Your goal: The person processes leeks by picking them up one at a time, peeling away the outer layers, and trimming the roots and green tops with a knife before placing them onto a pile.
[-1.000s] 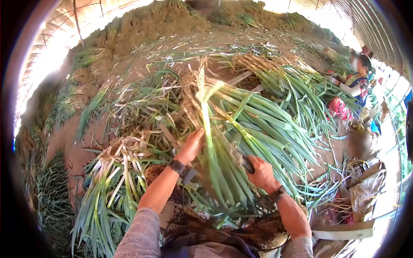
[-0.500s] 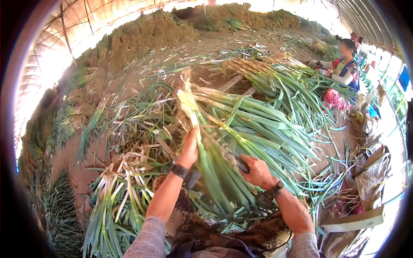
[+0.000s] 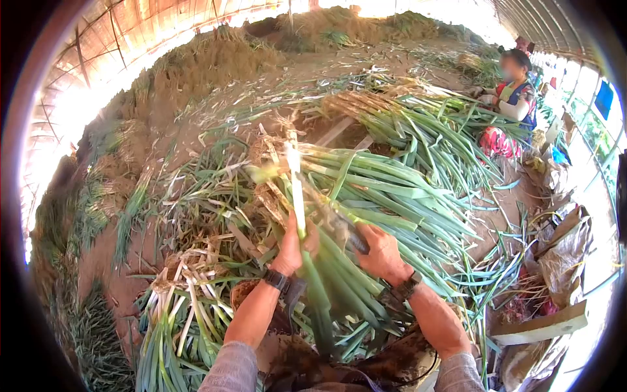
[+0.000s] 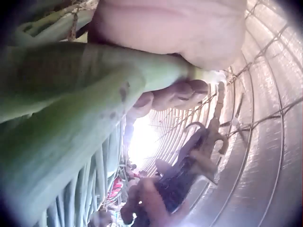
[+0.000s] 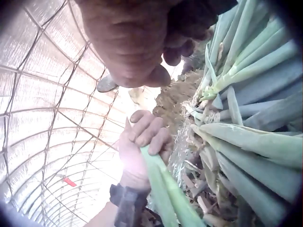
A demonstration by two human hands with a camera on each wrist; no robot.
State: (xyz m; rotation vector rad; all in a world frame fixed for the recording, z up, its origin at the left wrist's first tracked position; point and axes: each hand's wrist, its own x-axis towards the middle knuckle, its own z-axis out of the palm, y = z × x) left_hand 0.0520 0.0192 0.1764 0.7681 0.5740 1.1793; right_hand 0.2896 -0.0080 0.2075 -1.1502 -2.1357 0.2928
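My left hand [image 3: 292,249] grips a large green onion [image 3: 296,186], white stem and roots upward, green leaves hanging toward my lap. In the left wrist view its thick green leaves [image 4: 71,113] pass under my palm, fingertips showing on the far side. To its right, my right hand [image 3: 382,251] holds a dark tool like an air blow gun [image 4: 177,182], its nozzle end pointing at the stem. A blurred pale scrap of skin [image 3: 264,173] is just left of the stem. In the right wrist view my left hand [image 5: 147,137] curls round the stalk.
A heap of green onions [image 3: 398,189] lies right of my hands, with another bundle [image 3: 418,124] behind it. Trimmed white-stemmed onions [image 3: 186,281] lie at left. Leaf litter covers the ground. Another person [image 3: 516,98] sits at far right. A pale board [image 3: 539,325] lies at lower right.
The stem's outer skin, spread near its top earlier, has come away to the left, leaving the stem bare white. Both hands keep their holds. The head view has shifted slightly.
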